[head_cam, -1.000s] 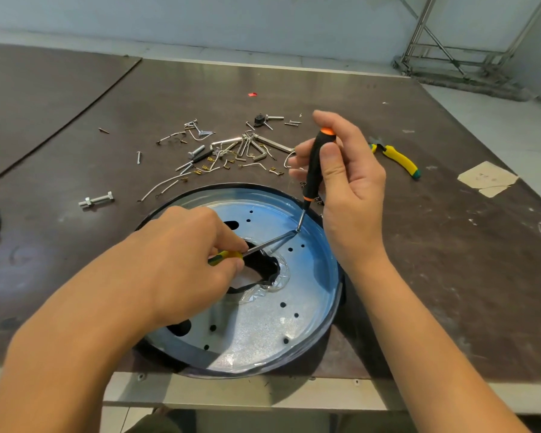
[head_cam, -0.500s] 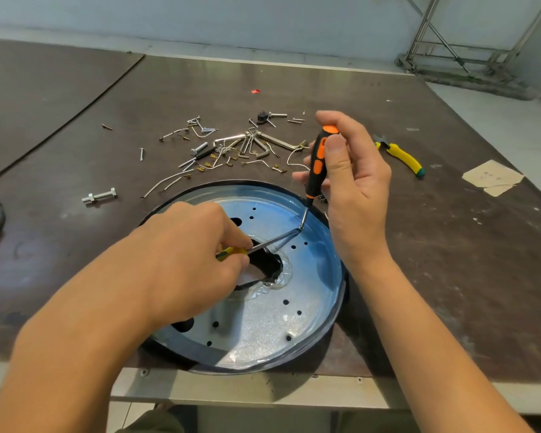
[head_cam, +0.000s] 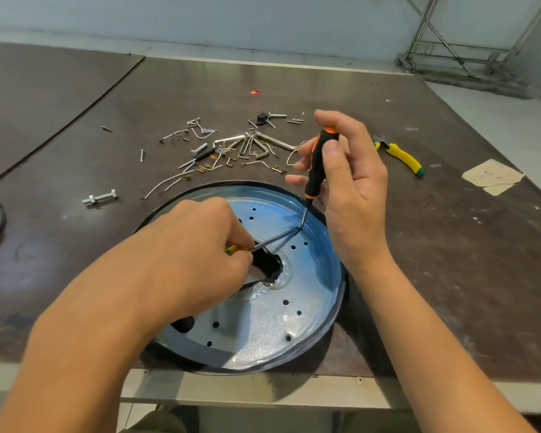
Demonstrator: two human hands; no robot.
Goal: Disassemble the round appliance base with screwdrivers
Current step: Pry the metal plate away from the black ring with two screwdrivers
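We note base (head_cam: 263,332) flat at tabletop (head_cam: 419,276) near edge, unmoved. Left hand (head_cam: 181,254) fingers still curled round yellow screwdriver (head_cam: 272,240); right hand (head_cam: 353,189) fingers still clamped on orange screwdriver (head_cam: 317,164), upright. Tips meet on base as before.

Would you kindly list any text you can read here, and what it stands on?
No text can be read.
Faint marks on the tan paper scrap: too blurred to read.
No lettering shows on the orange-and-black screwdriver, the yellow-handled pliers or the round appliance base.

Left hand (head_cam: 181,260) grips yellow screwdriver (head_cam: 272,240), right hand (head_cam: 352,189) orange-black screwdriver (head_cam: 317,164); tips meet on round base (head_cam: 263,326).
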